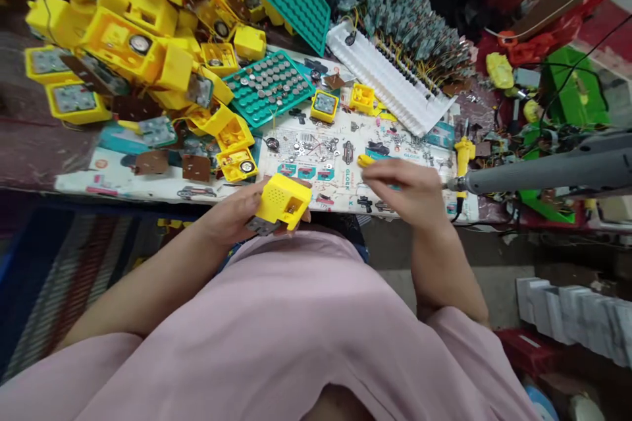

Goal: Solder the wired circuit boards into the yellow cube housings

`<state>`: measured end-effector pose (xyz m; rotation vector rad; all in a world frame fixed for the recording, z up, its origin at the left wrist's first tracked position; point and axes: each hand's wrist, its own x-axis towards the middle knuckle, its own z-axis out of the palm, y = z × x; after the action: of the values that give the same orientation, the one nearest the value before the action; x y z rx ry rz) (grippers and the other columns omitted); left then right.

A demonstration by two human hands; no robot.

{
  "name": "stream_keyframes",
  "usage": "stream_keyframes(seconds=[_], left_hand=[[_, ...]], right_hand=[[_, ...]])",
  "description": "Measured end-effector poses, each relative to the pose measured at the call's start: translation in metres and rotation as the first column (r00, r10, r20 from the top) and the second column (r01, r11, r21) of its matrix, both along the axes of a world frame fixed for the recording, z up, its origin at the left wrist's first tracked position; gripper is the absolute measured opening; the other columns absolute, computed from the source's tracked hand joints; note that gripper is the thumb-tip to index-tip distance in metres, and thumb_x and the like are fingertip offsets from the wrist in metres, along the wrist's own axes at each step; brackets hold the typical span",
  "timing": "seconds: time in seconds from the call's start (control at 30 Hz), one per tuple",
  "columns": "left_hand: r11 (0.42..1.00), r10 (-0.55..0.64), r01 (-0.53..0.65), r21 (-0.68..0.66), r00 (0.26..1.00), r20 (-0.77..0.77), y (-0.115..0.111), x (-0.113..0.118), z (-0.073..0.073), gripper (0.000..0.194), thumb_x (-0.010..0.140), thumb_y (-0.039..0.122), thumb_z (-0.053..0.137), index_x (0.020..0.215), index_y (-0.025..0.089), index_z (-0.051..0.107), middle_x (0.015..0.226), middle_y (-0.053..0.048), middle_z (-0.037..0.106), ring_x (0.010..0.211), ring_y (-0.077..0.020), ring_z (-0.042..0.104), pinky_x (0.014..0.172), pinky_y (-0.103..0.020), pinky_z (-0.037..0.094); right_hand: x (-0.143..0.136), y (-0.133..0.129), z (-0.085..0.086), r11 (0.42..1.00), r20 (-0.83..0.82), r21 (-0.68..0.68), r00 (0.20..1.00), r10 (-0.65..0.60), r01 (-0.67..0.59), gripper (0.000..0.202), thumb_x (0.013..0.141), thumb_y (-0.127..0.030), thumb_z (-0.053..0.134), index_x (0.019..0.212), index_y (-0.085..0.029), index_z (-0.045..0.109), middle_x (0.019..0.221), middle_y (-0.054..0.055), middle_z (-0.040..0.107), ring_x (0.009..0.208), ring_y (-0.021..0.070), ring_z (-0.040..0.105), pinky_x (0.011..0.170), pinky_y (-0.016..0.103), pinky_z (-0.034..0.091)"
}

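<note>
My left hand (236, 210) holds a small yellow plastic housing (283, 199) with a grid of holes on top, close to my body at the table's front edge. A grey part sticks out under the housing. My right hand (405, 185) hovers over the printed paper sheet (340, 151), its fingers pinched on a small yellow piece (366, 160). The two hands are apart, the housing left of the right hand.
A heap of yellow housings (133, 26) fills the back left. A green tray of button cells (269, 86), a white rack (390, 82) with wired circuit boards (419, 29), a yellow-handled tool (463, 154) and a grey tool (548, 170) lie around.
</note>
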<state>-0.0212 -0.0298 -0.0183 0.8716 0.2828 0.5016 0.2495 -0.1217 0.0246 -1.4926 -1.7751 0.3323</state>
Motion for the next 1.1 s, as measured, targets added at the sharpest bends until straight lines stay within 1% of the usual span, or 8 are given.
stream_keyframes(seconds=[0.03, 0.13, 0.27, 0.5, 0.63, 0.77, 0.93, 1.1], left_hand=[[1.0, -0.025, 0.024, 0.015, 0.999, 0.02, -0.001, -0.004, -0.002, 0.053, 0.089, 0.053, 0.067, 0.123, 0.012, 0.062, 0.113, -0.011, 0.069, 0.09, -0.0196, 0.069, 0.076, -0.032, 0.06], [0.998, -0.059, 0.058, 0.012, 0.996, 0.062, -0.006, -0.023, -0.012, 0.053, 0.087, 0.055, 0.067, 0.119, 0.013, 0.065, 0.1, -0.01, 0.075, 0.077, -0.016, 0.071, 0.064, -0.022, 0.057], [0.999, -0.029, 0.032, -0.029, 0.994, 0.103, -0.013, -0.045, -0.021, 0.045, 0.092, 0.049, 0.064, 0.122, 0.017, 0.068, 0.1, -0.008, 0.076, 0.079, -0.0149, 0.072, 0.064, -0.019, 0.057], [0.995, -0.021, 0.029, -0.092, 0.996, 0.088, -0.013, -0.056, -0.019, 0.045, 0.091, 0.046, 0.066, 0.126, 0.019, 0.068, 0.105, -0.009, 0.076, 0.081, -0.0161, 0.072, 0.066, -0.02, 0.058], [0.995, -0.028, 0.038, -0.096, 0.995, 0.098, -0.009, -0.06, -0.018, 0.044, 0.089, 0.045, 0.068, 0.124, 0.02, 0.07, 0.104, -0.01, 0.077, 0.079, -0.0169, 0.072, 0.066, -0.021, 0.058], [0.994, -0.031, 0.036, -0.102, 0.998, 0.049, -0.003, -0.068, -0.015, 0.046, 0.085, 0.049, 0.07, 0.121, 0.02, 0.071, 0.103, -0.009, 0.077, 0.077, -0.0162, 0.071, 0.065, -0.02, 0.057], [0.992, -0.047, 0.05, -0.114, 0.998, 0.03, 0.003, -0.081, -0.016, 0.048, 0.084, 0.052, 0.071, 0.121, 0.022, 0.07, 0.105, -0.008, 0.077, 0.079, -0.0163, 0.071, 0.066, -0.021, 0.056], [0.989, -0.077, 0.083, -0.125, 0.996, 0.048, 0.01, -0.091, -0.023, 0.053, 0.087, 0.051, 0.068, 0.129, 0.019, 0.066, 0.109, -0.01, 0.076, 0.085, -0.0172, 0.069, 0.071, -0.021, 0.054]], right_hand=[[-0.002, 0.019, -0.012, 0.999, 0.06, 0.034, 0.998, 0.007, -0.009, 0.013, 0.09, -0.02, 0.064, 0.087, -0.025, 0.076, 0.088, 0.0, 0.078, 0.08, 0.0142, 0.072, 0.076, 0.028, 0.058], [0.001, 0.064, -0.036, 1.0, 0.264, -0.023, 0.965, -0.01, 0.017, 0.016, 0.089, -0.016, 0.059, 0.088, -0.021, 0.075, 0.095, 0.003, 0.077, 0.085, 0.0166, 0.071, 0.082, 0.031, 0.056], [0.005, 0.091, -0.046, 0.986, 0.422, -0.162, 0.906, 0.026, 0.047, 0.021, 0.088, -0.012, 0.056, 0.094, -0.019, 0.074, 0.102, 0.007, 0.075, 0.093, 0.021, 0.069, 0.085, 0.035, 0.053], [0.005, 0.09, -0.034, 0.957, 0.462, -0.287, 0.88, 0.108, 0.033, 0.02, 0.091, -0.018, 0.057, 0.097, -0.02, 0.076, 0.1, 0.006, 0.077, 0.092, 0.0204, 0.069, 0.085, 0.033, 0.049], [-0.003, 0.085, -0.031, 0.975, 0.529, -0.174, 0.848, -0.024, 0.136, 0.024, 0.097, -0.025, 0.052, 0.101, -0.021, 0.075, 0.101, 0.006, 0.076, 0.093, 0.0215, 0.067, 0.081, 0.034, 0.049], [-0.025, 0.086, -0.038, 0.98, 0.626, -0.063, 0.772, -0.108, 0.187, 0.032, 0.101, -0.024, 0.042, 0.115, -0.023, 0.071, 0.098, 0.007, 0.074, 0.103, 0.0246, 0.062, 0.089, 0.04, 0.046], [-0.044, 0.091, -0.049, 0.969, 0.697, -0.093, 0.71, -0.1, 0.229, 0.042, 0.099, -0.016, 0.038, 0.137, -0.019, 0.056, 0.116, 0.011, 0.073, 0.114, 0.0275, 0.058, 0.092, 0.043, 0.043], [-0.06, 0.094, -0.052, 0.949, 0.736, -0.196, 0.676, -0.024, 0.247, 0.042, 0.1, -0.016, 0.035, 0.139, -0.015, 0.052, 0.131, 0.013, 0.067, 0.126, 0.029, 0.054, 0.1, 0.047, 0.04]])
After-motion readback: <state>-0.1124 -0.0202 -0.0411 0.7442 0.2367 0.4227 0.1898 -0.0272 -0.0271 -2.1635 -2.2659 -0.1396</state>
